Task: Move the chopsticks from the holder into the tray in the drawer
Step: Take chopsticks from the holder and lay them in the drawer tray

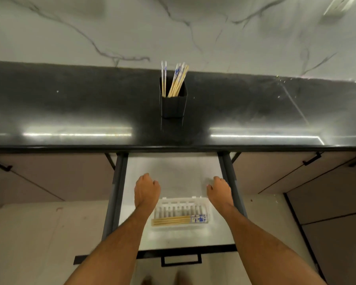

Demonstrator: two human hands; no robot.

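Note:
A black square holder (173, 103) stands on the dark countertop, with several bamboo chopsticks (176, 82) with blue-and-white tops sticking out of it. Below, the drawer (169, 167) is pulled out. A white slotted tray (181, 204) lies in it, and a few chopsticks (179, 220) lie flat along the tray's near side. My left hand (147, 189) hovers over the drawer left of the tray, fingers curled, holding nothing. My right hand (220, 189) hovers at the tray's right end, fingers curled and empty too.
The glossy black countertop (70, 112) runs across the view under a marbled white wall (90, 27). Closed cabinet doors with black handles (311, 160) flank the drawer. The drawer's front handle (181, 260) is near my body, above a pale floor.

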